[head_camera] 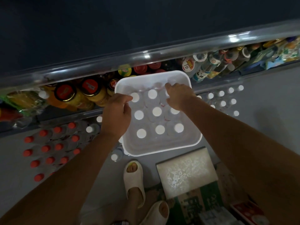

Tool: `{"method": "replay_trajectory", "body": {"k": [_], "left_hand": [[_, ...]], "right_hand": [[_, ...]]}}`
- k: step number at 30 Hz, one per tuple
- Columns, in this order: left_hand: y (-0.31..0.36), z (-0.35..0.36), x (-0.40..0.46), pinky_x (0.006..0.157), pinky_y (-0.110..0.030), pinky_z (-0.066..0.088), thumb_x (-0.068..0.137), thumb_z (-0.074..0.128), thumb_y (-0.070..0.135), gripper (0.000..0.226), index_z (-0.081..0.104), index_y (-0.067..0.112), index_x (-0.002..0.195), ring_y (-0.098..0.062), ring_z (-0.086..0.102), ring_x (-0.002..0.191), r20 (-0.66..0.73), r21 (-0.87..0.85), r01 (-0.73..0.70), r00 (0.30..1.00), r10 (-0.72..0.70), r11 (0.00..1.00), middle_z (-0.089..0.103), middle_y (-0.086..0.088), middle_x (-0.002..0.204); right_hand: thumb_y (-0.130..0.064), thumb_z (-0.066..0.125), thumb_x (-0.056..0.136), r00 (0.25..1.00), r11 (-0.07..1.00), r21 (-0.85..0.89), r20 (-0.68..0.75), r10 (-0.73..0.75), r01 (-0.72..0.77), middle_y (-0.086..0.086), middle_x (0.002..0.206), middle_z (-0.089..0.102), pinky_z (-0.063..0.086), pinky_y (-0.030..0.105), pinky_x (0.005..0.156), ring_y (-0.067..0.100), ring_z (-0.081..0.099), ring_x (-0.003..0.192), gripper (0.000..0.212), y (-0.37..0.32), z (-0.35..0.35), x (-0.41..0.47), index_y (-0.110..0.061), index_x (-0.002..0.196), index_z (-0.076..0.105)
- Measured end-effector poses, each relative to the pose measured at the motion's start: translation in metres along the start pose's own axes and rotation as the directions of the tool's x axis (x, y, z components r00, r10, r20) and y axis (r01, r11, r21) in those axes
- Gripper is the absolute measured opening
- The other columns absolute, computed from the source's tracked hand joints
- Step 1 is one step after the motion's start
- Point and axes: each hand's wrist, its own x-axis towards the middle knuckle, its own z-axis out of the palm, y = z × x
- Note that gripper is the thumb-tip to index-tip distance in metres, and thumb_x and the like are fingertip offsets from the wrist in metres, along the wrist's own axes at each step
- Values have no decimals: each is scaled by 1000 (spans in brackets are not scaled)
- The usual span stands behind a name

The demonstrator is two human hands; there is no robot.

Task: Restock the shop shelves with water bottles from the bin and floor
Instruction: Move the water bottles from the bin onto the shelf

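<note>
A white plastic bin (186,144) stands on the floor below me, holding several clear water bottles with white caps (157,111). My left hand (116,114) reaches in at the bin's left side, its fingers curled around the white-capped bottle (135,97) in the back left corner. My right hand (180,95) is over the back right of the bin, fingers curled down onto a bottle that it hides. More white-capped bottles (223,103) stand on the floor to the right, and orange-capped bottles (50,160) stand to the left.
A shelf with a clear front rail (146,57) runs across above the bin, packed with jars (90,86) and sauce bottles (211,65). Cardboard boxes (186,171) lie by my feet in pale sandals (134,179). Two loose bottles (115,156) stand left of the bin.
</note>
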Motion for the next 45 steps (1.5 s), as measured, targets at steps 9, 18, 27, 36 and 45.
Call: {"method": "replay_trajectory", "body": {"k": [9,18,27,36,45], "left_hand": [[-12,-16,42,93,-39,49,90,53,0,27,68,3,112,-31,60,106,123,95,-208,973,195,974,64,-15,114],[-2,-6,67,80,-20,39,92,56,12,25,69,17,113,-12,57,92,237,166,-468,873,426,868,67,0,110],[-8,10,70,79,-18,41,91,61,15,24,69,19,113,-6,53,88,163,172,-399,913,374,900,66,2,114],[21,0,63,81,-21,43,90,61,12,24,70,14,112,-7,55,87,168,187,-327,940,298,926,68,-3,110],[51,-28,59,82,-27,51,90,60,11,20,72,15,106,-14,62,90,126,192,-266,961,245,945,69,-2,107]], "right_hand": [[-30,52,93,998,999,-24,-61,-35,33,16,118,58,43,37,83,32,58,104,42,7,8,15,-8,128,43],[-38,62,87,985,989,-24,-81,-150,148,12,122,57,33,27,77,28,52,111,43,16,9,33,-12,120,53],[-35,64,83,935,955,-72,-194,-298,289,9,111,59,37,29,74,25,53,102,24,26,6,45,-18,95,51],[-32,65,82,874,910,80,-323,-363,407,4,86,55,41,32,62,25,54,80,23,41,-33,13,-16,86,50],[-32,65,76,795,869,178,-517,-316,461,4,81,61,42,30,58,23,57,76,23,46,-112,-24,-11,83,59]]}}
